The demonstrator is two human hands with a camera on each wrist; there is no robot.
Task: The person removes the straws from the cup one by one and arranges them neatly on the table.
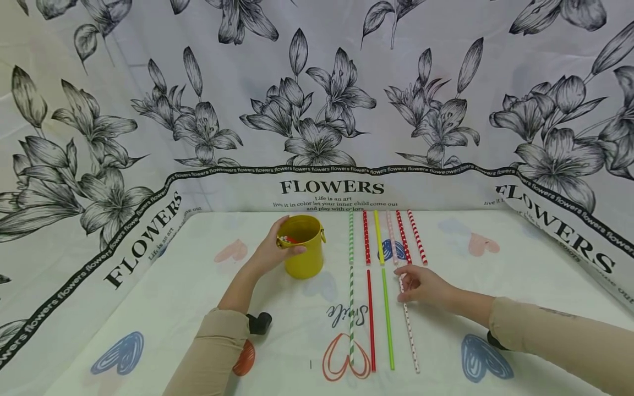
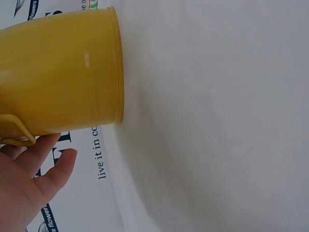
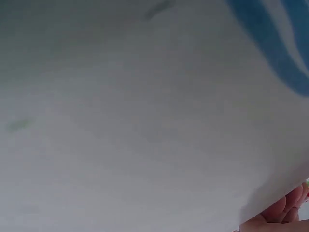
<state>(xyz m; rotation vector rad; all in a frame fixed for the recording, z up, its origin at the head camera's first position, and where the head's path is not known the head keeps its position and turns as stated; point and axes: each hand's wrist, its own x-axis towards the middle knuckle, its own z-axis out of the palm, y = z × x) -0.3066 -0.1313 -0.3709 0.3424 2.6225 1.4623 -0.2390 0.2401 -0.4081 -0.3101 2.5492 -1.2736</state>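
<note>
My left hand point(image 1: 269, 250) grips the yellow bucket point(image 1: 307, 261) at its left side, thumb across the front near the rim. In the left wrist view the fingers of that hand lie beside the bucket point(image 2: 63, 72) and its small handle loop. Some red and white pieces point(image 1: 291, 240) show inside. My right hand point(image 1: 423, 286) has curled fingers and thumb at the upper part of a white drinking straw with small dark dots point(image 1: 408, 324), which lies on the table. Only part of that hand point(image 3: 282, 210) appears in the right wrist view; the straw is hard to see there.
Left of the dotted straw lie a lime-green straw point(image 1: 388, 319), a red straw point(image 1: 371, 324) and a green-striped straw point(image 1: 351, 313). Beyond them runs a row of several straws, including a yellow straw point(image 1: 378, 236) and a red-striped straw point(image 1: 417, 236). A flowered cloth point(image 1: 317, 190) hangs behind.
</note>
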